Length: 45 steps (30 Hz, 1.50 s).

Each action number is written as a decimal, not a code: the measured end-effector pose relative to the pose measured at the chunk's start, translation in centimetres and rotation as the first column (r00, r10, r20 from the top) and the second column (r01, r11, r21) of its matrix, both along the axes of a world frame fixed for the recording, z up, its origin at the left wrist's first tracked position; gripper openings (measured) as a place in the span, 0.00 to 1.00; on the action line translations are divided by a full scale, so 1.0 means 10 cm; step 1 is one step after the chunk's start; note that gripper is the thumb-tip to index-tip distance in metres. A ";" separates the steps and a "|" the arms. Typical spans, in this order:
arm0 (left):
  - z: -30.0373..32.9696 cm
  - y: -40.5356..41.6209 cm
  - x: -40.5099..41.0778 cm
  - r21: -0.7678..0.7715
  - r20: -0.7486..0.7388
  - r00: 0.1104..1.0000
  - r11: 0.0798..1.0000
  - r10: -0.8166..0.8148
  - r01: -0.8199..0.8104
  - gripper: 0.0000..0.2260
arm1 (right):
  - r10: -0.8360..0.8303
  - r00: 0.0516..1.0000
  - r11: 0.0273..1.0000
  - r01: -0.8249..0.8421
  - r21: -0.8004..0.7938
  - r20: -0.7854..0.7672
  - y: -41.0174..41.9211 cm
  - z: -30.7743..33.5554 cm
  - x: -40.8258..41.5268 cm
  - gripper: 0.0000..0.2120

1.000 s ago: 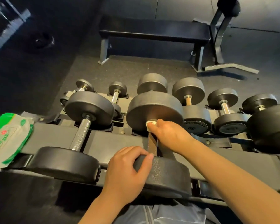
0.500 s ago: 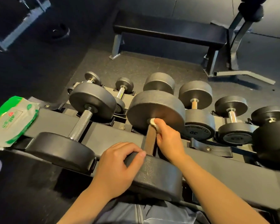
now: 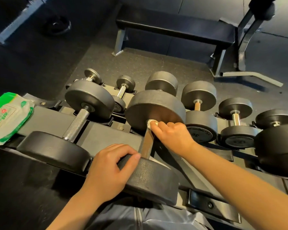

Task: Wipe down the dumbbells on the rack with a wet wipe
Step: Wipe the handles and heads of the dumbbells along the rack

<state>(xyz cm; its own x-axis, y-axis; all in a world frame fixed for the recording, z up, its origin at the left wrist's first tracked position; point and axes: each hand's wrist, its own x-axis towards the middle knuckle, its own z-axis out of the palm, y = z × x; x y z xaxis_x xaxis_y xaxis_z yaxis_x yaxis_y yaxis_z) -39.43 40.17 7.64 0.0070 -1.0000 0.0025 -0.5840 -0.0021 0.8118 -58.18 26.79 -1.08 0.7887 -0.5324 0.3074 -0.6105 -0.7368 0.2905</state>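
While the left hand [image 3: 110,171] curls its fingers over the near head of the middle dumbbell [image 3: 155,110] on the rack [image 3: 105,135], the right hand [image 3: 175,135] pinches a small white wet wipe [image 3: 150,123] against the far end of its handle. A green wipes pack [image 3: 8,117] lies at the rack's left end.

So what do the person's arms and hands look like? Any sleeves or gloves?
No gloves and no sleeves show: the left hand and right hand are bare, and so are both forearms right to the picture's edge. No rings, watch or bracelets show. Grey clothing shows below.
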 end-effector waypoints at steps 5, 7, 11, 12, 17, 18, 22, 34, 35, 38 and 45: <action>0.01 0.00 0.00 0.032 0.001 1.000 0.999 0.018 -0.018 0.13 | -0.214 0.929 0.975 0.184 0.125 0.302 0.13 -0.18 0.03 0.10; 0.01 0.00 0.00 0.043 -0.001 1.000 0.999 0.019 -0.019 0.13 | -0.238 0.902 0.968 0.190 0.165 0.360 0.14 -0.22 0.03 0.08; 0.02 0.02 -0.01 0.072 0.002 1.000 0.997 0.026 -0.026 0.13 | -0.296 0.871 0.950 0.225 0.217 0.392 0.18 -0.29 0.05 0.05; 0.02 0.02 -0.01 0.071 0.002 0.999 0.997 0.035 -0.035 0.14 | -0.306 0.868 0.947 0.234 0.222 0.392 0.18 -0.30 0.06 0.07; 0.00 0.03 0.00 0.079 0.007 0.998 0.995 0.055 -0.056 0.15 | -0.300 0.903 0.943 0.231 0.242 0.308 0.16 -0.11 0.11 0.07; 0.01 0.04 0.00 0.083 0.007 0.999 0.995 0.048 -0.049 0.14 | -0.286 0.919 0.948 0.229 0.222 0.272 0.17 -0.03 0.10 0.07; 0.03 0.01 0.02 0.097 0.017 0.999 0.995 -0.040 0.038 0.13 | -0.177 0.979 0.957 0.148 0.249 0.098 0.05 0.26 0.09 0.06; -0.18 -0.12 0.37 0.060 -0.101 0.916 0.917 -0.388 0.395 0.12 | 0.109 0.679 0.895 0.251 0.369 -0.726 -0.04 0.69 0.81 0.16; -0.19 -0.13 0.37 0.043 -0.102 0.915 0.917 -0.391 0.397 0.12 | 0.110 0.648 0.897 0.261 0.356 -0.754 -0.04 0.71 0.84 0.17; -0.22 -0.13 0.37 0.000 -0.088 0.916 0.920 -0.390 0.392 0.10 | 0.043 0.717 0.869 0.317 0.380 -0.695 -0.04 0.69 0.74 0.17; -0.24 -0.16 0.39 -0.009 -0.108 0.910 0.916 -0.400 0.401 0.09 | -0.441 0.893 0.592 0.210 0.778 0.095 0.13 0.41 0.25 0.12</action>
